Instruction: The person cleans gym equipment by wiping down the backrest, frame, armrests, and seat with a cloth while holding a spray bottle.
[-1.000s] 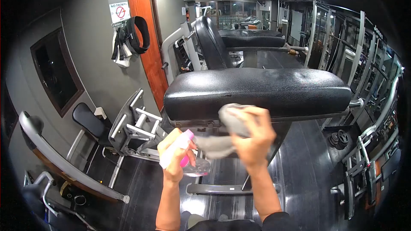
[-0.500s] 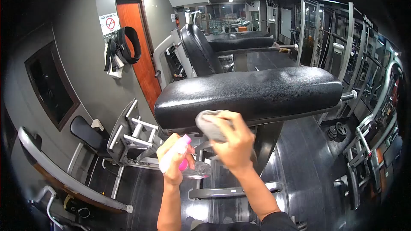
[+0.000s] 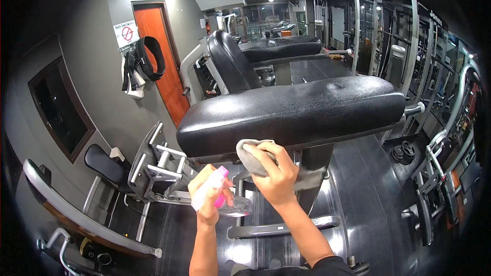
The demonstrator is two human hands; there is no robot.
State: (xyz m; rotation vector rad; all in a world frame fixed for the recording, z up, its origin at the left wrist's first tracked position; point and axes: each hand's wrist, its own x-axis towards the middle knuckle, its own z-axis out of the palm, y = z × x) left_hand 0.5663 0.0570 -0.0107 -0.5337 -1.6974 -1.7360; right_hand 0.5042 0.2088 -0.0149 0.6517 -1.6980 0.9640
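My left hand (image 3: 204, 194) is wrapped round a spray bottle (image 3: 236, 206) with a pink and white trigger head and a clear body, which tilts to the right. In my right hand (image 3: 279, 179) is a bunched grey cloth (image 3: 251, 158), with a loose end trailing by the wrist. The cloth lies against or just before the lower front edge of a long black padded seat (image 3: 291, 110); I cannot tell whether they touch. Glossy highlights show on the top of the pad.
Behind the pad stands a black backrest (image 3: 232, 61) beside another padded bench (image 3: 281, 47). A metal base bar (image 3: 284, 227) crosses the floor below my hands. At left is a grey-framed machine (image 3: 163, 166); weight plates (image 3: 404, 152) lie at right.
My right hand and the cloth have moved slightly down along the pad's front. The left hand keeps the bottle almost in place. The view has shifted a little.
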